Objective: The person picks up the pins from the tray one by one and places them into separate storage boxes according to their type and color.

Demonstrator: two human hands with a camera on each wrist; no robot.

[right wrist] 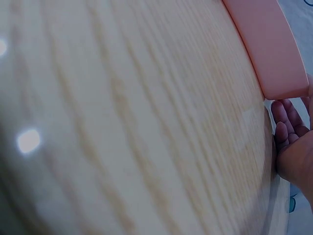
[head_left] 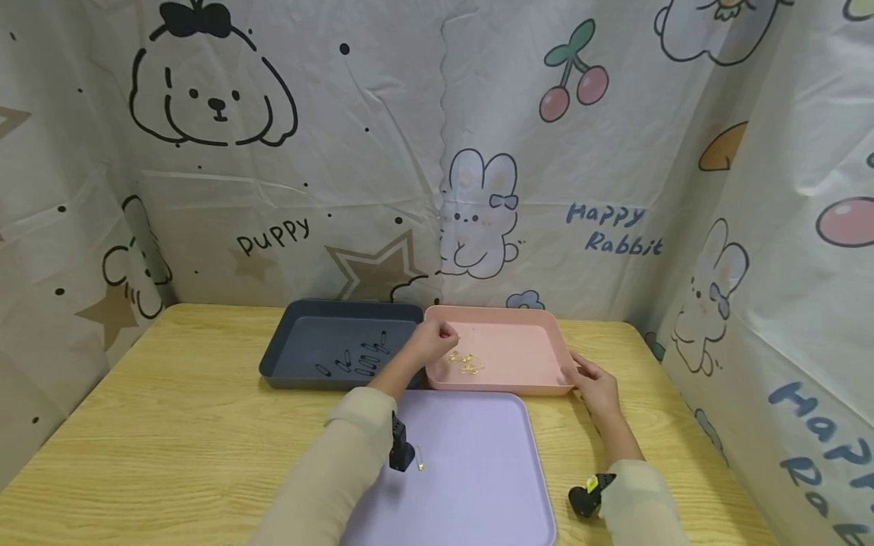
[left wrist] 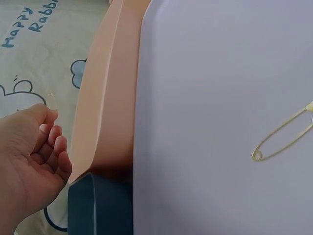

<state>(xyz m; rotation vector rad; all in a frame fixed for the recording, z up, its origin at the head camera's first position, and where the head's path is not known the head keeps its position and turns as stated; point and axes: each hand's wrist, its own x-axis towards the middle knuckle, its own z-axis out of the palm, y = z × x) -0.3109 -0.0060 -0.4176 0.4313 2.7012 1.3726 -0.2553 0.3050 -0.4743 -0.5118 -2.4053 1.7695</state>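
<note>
My left hand (head_left: 432,341) is over the left part of the pink tray (head_left: 519,341), its thumb and forefinger pinching a thin gold safety pin (left wrist: 54,102) that shows faintly in the left wrist view. Several gold safety pins (head_left: 470,365) lie in the pink tray below that hand. With my right hand (head_left: 598,388) I hold the pink tray by its right front corner; the right wrist view shows the fingers curled by the tray's corner. One more gold safety pin (left wrist: 281,139) lies on the lilac tray (head_left: 471,485).
Left of the pink tray stands a dark blue-grey tray (head_left: 300,322) with several black safety pins (head_left: 367,362) in it. The lilac tray lies in front of both. A wooden table (head_left: 171,425) bears all the trays, and a printed curtain (head_left: 382,174) hangs behind and at the sides.
</note>
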